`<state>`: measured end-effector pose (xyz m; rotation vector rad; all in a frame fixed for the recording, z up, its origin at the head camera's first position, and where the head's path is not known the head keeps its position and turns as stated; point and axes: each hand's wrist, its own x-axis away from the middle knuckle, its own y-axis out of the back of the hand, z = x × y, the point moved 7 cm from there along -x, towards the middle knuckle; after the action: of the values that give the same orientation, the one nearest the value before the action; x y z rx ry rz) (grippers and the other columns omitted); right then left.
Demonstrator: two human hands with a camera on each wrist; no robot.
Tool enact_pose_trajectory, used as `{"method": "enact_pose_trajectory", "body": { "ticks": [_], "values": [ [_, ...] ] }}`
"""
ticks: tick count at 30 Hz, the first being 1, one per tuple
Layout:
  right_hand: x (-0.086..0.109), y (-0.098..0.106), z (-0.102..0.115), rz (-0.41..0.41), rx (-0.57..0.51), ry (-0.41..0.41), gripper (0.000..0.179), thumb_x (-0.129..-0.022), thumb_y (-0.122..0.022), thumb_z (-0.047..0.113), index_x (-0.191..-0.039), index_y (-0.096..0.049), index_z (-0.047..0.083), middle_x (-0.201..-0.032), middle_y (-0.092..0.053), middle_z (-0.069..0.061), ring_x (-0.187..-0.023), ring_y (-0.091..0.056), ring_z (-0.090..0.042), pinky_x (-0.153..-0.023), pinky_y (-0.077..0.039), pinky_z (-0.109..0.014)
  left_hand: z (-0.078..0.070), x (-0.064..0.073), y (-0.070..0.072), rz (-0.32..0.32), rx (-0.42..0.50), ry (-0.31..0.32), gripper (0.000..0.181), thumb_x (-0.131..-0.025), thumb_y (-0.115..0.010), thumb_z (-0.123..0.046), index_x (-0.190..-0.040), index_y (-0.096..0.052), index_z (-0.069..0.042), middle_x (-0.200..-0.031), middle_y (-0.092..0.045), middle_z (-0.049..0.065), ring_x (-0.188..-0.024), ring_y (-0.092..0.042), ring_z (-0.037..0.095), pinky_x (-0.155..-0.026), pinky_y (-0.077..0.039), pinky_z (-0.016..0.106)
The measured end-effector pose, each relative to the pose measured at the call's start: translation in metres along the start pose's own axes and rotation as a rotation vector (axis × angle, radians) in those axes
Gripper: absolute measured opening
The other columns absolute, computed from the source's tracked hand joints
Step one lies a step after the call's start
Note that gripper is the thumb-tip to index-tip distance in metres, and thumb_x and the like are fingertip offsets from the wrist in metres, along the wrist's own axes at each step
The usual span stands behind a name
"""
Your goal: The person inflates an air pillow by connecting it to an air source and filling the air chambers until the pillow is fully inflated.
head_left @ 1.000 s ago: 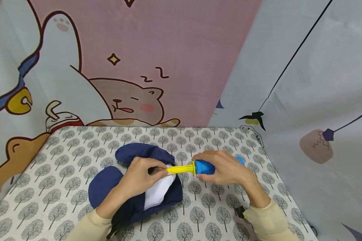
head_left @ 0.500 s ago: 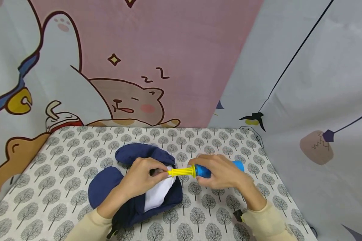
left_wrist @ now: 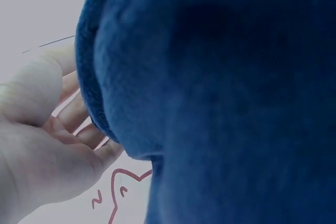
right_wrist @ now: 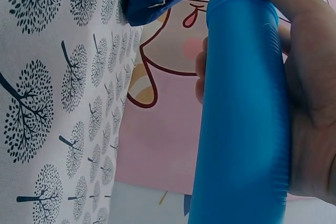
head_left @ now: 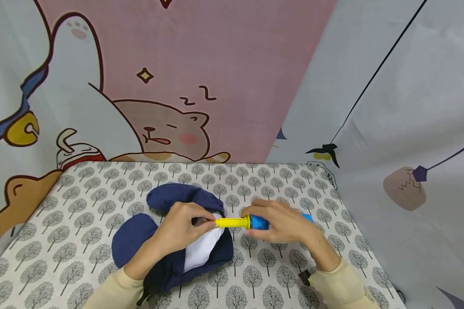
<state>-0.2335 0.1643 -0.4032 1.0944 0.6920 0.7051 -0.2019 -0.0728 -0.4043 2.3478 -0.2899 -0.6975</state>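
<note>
My right hand [head_left: 284, 221] grips the blue tube of what looks like a hand pump [right_wrist: 241, 103]. Its yellow ribbed nozzle [head_left: 233, 222] points left, with a round yellow collar where it meets the tube. Thumb and fingertips of my left hand [head_left: 175, 227] pinch at the narrow tip of the nozzle; what else lies between them is hidden. Beneath that hand is a soft navy fabric piece with thick rounded ends, like a neck pillow [head_left: 133, 238]. A white inner part [head_left: 201, 249] shows through its opening. In the left wrist view, navy fabric covers the fingertips.
A cloth printed with grey trees [head_left: 267, 257] covers the table. Behind the table hangs a pink and white cartoon backdrop [head_left: 251, 86], with a pale grey sheet [head_left: 402, 107] on the right. A small black piece [head_left: 304, 277] shows beside the right sleeve.
The pump has turned slightly to lie more level, and my right hand has moved a little left and down along with it. My left hand keeps its pinch; the navy piece lies as before.
</note>
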Motion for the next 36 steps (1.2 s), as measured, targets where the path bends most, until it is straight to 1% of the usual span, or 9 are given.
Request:
{"method": "enact_pose_trajectory", "body": {
  "ticks": [5,9,12,15,18,20,24,28,36],
  "values": [
    [-0.0002,-0.0004,-0.0008,0.006,0.018,-0.017,0.041,-0.1,-0.082,0.043,-0.136,-0.079,0.025,-0.096,-0.061,0.016,-0.066,-0.041,0.005,-0.055,-0.039,-0.017,0.0002,0.0008,0.0016,0.001,-0.033,0.002,0.007,-0.094,-0.094,-0.015,-0.1,-0.092,-0.018,-0.088,-0.082,-0.009,-0.079,-0.065,0.003,-0.071,-0.053,0.021],
    [-0.0003,0.0018,-0.0009,-0.011,0.027,-0.018,0.039,-0.098,-0.081,0.043,-0.133,-0.079,0.025,-0.096,-0.062,0.016,-0.064,-0.04,0.006,-0.052,-0.039,-0.016,-0.0027,0.0019,0.0033,-0.009,-0.087,-0.032,0.009,-0.093,-0.095,-0.017,-0.101,-0.092,-0.018,-0.093,-0.086,-0.008,-0.09,-0.074,0.012,-0.079,-0.06,0.028],
    [0.0001,0.0039,-0.0006,-0.029,0.039,-0.017,0.039,-0.097,-0.082,0.042,-0.132,-0.08,0.025,-0.097,-0.062,0.016,-0.063,-0.039,0.006,-0.052,-0.039,-0.017,-0.0044,0.0028,0.0043,-0.01,-0.116,-0.056,0.009,-0.093,-0.095,-0.018,-0.102,-0.092,-0.017,-0.098,-0.087,-0.005,-0.096,-0.078,0.015,-0.084,-0.063,0.033],
    [0.0001,0.0049,-0.0005,-0.042,0.043,-0.01,0.039,-0.096,-0.083,0.041,-0.131,-0.08,0.024,-0.097,-0.062,0.016,-0.062,-0.039,0.007,-0.052,-0.039,-0.017,-0.0038,0.0037,0.0053,-0.001,-0.116,-0.058,0.009,-0.093,-0.095,-0.017,-0.101,-0.092,-0.016,-0.102,-0.087,-0.003,-0.095,-0.078,0.015,-0.082,-0.063,0.031],
    [-0.0002,0.0051,-0.0003,-0.05,0.045,-0.002,0.039,-0.096,-0.084,0.04,-0.13,-0.08,0.024,-0.095,-0.062,0.016,-0.062,-0.038,0.008,-0.051,-0.039,-0.016,-0.0023,0.0039,0.0061,0.012,-0.095,-0.056,0.008,-0.093,-0.094,-0.016,-0.101,-0.091,-0.016,-0.101,-0.087,-0.003,-0.09,-0.076,0.012,-0.077,-0.061,0.027],
    [-0.0004,0.0049,-0.0008,-0.055,0.047,0.002,0.038,-0.096,-0.084,0.04,-0.13,-0.08,0.024,-0.094,-0.061,0.017,-0.063,-0.038,0.008,-0.051,-0.039,-0.016,-0.0017,0.0035,0.0065,0.015,-0.09,-0.062,0.008,-0.093,-0.095,-0.015,-0.1,-0.091,-0.015,-0.1,-0.087,-0.003,-0.088,-0.075,0.011,-0.076,-0.061,0.026],
    [0.0,0.0055,-0.0013,-0.065,0.052,0.002,0.039,-0.095,-0.084,0.04,-0.13,-0.081,0.022,-0.094,-0.061,0.016,-0.064,-0.039,0.008,-0.052,-0.039,-0.016,-0.0006,0.0034,0.0074,0.009,-0.095,-0.07,0.009,-0.091,-0.095,-0.013,-0.099,-0.09,-0.014,-0.099,-0.087,-0.002,-0.089,-0.079,0.013,-0.078,-0.063,0.028],
    [-0.0001,0.0065,0.0001,-0.062,0.056,0.002,0.039,-0.096,-0.083,0.04,-0.13,-0.081,0.021,-0.094,-0.063,0.014,-0.064,-0.04,0.007,-0.052,-0.039,-0.016,0.0005,0.0039,0.0077,0.013,-0.1,-0.063,0.009,-0.092,-0.092,-0.01,-0.1,-0.089,-0.013,-0.1,-0.087,-0.001,-0.09,-0.08,0.012,-0.079,-0.065,0.028],
    [-0.0002,0.0079,0.0026,-0.052,0.07,-0.006,0.038,-0.097,-0.082,0.041,-0.13,-0.081,0.022,-0.094,-0.064,0.013,-0.063,-0.038,0.008,-0.052,-0.038,-0.016,-0.0028,0.0045,0.0066,0.047,-0.121,-0.09,0.006,-0.097,-0.089,-0.012,-0.103,-0.088,-0.01,-0.101,-0.086,0.001,-0.084,-0.072,0.007,-0.074,-0.06,0.024]
  ]
}}
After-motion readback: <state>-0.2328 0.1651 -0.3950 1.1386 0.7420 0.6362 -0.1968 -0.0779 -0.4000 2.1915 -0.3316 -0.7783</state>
